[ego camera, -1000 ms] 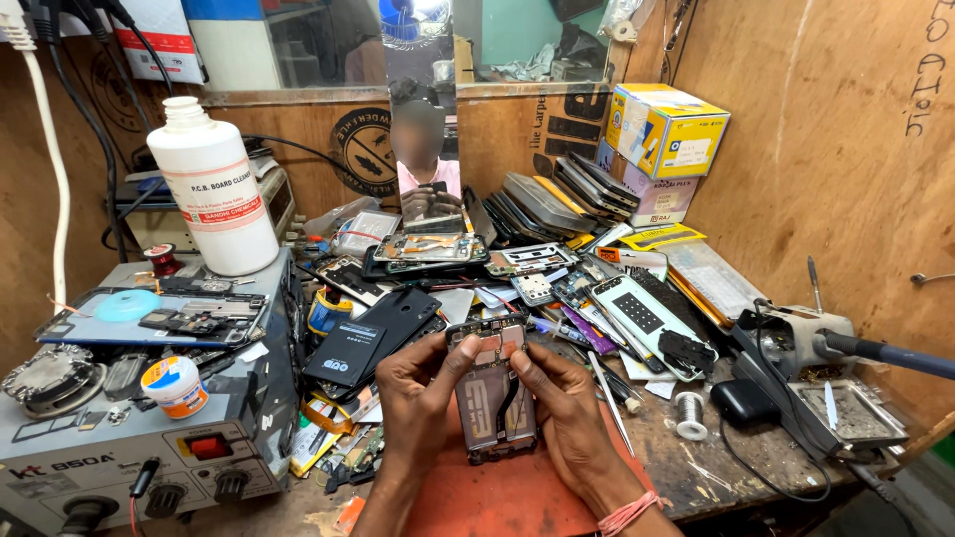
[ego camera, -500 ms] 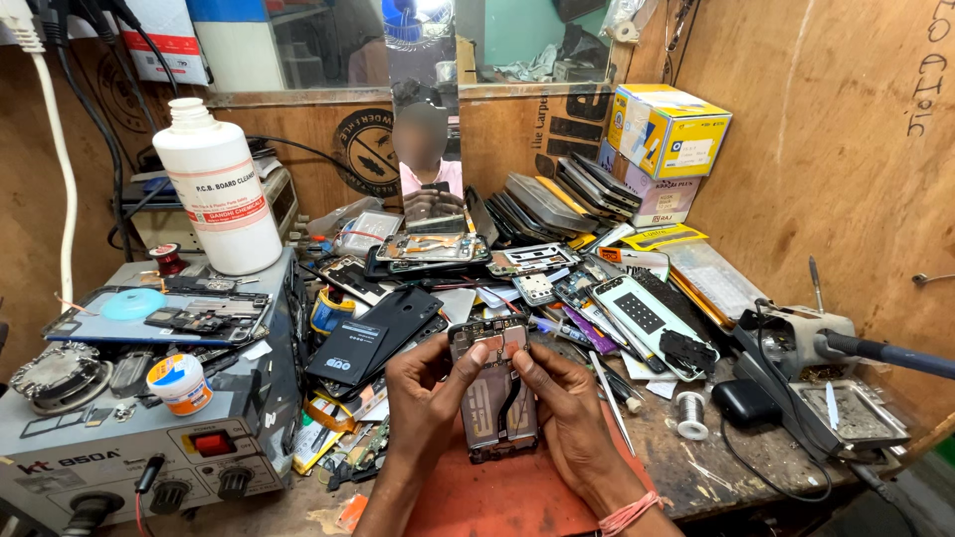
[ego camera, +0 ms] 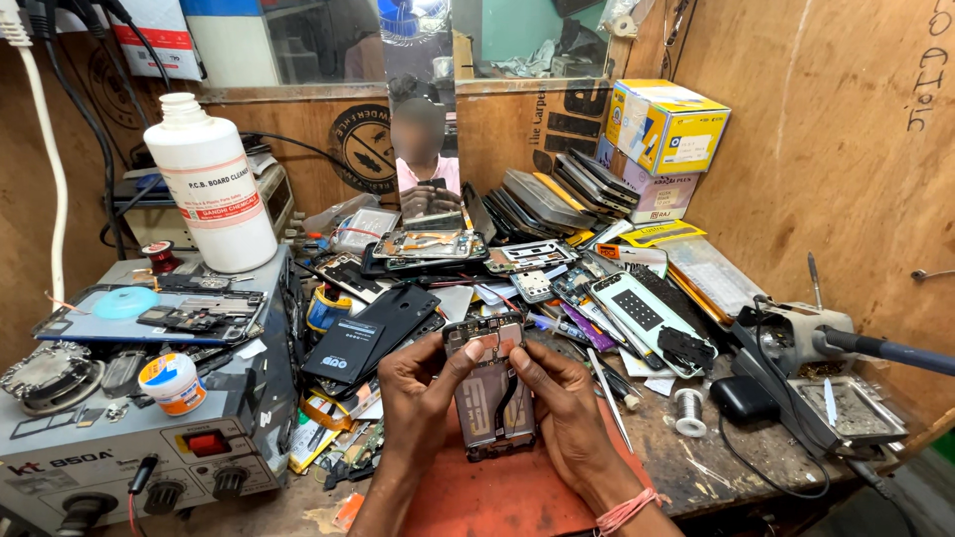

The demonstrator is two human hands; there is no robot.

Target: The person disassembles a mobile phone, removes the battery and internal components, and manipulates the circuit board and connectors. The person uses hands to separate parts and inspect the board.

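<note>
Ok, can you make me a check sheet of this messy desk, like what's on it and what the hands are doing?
Surface: wooden bench, red mat under the hands.
Job's things: opened phone, insides showing, held upright over the mat.
Clutter: phone parts pile, white bottle, yellow box, solder spool.
Hands: left hand and right hand both grip the phone, thumbs on its top end.
Cables: black cables and a white cable at left.
Surroundings: plywood walls, mirror, grey machine.
</note>
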